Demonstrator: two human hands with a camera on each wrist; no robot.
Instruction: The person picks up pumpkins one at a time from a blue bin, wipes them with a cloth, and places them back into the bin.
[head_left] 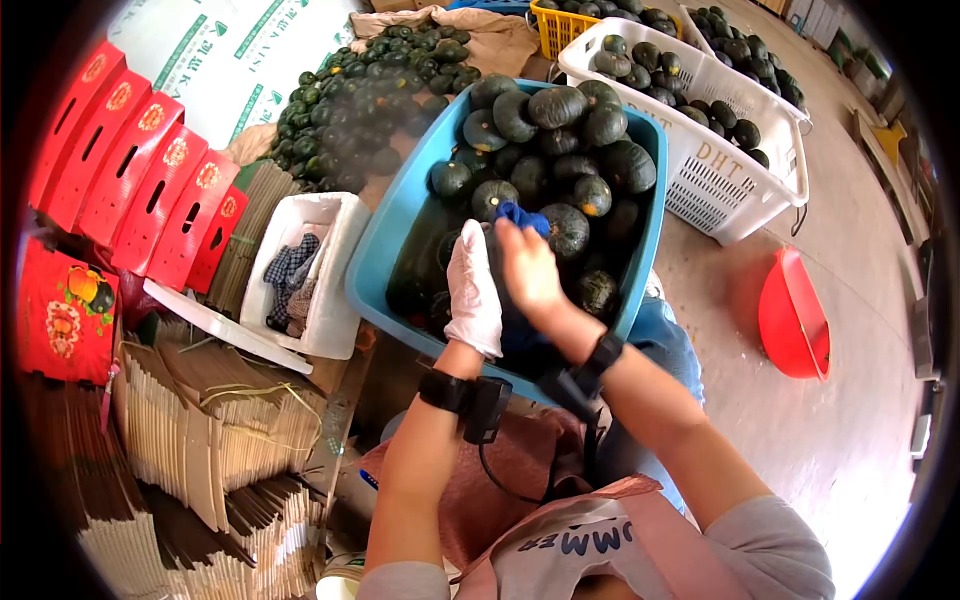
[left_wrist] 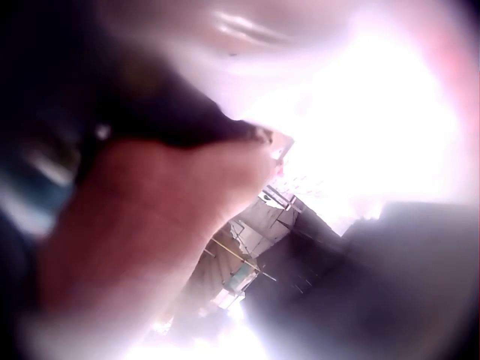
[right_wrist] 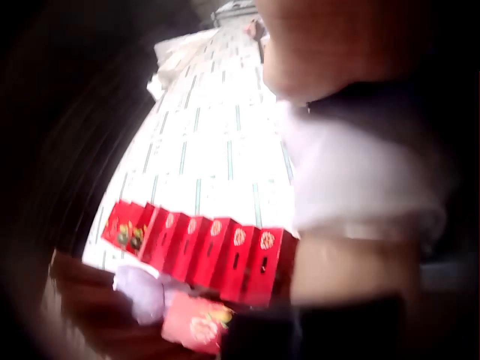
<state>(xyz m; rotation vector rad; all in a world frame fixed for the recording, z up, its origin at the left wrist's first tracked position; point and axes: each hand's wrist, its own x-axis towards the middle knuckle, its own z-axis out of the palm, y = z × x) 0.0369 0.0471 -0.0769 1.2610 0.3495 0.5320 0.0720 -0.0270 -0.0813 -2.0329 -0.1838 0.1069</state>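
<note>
Over the front of a blue tub (head_left: 396, 258) of dark green squashes (head_left: 557, 107), both hands are close together. The left hand (head_left: 473, 290), in a white glove, grips a dark, blurred object that lies between the palms; its far fingers are hidden. The bare right hand (head_left: 535, 275) holds a bunched blue cloth (head_left: 522, 217) against that object's side. In the right wrist view the bare hand (right_wrist: 337, 45) is above the white glove (right_wrist: 360, 172), with darkness between them. The left wrist view shows the bare hand (left_wrist: 165, 210) blurred below the glove.
Small green squashes (head_left: 340, 130) are heaped behind the tub. Red boxes (head_left: 130, 170), a foam box (head_left: 335, 230) with cloths and stacked cardboard (head_left: 170, 430) stand left. White crates (head_left: 700, 150) of squashes and a red basin (head_left: 790, 315) are right.
</note>
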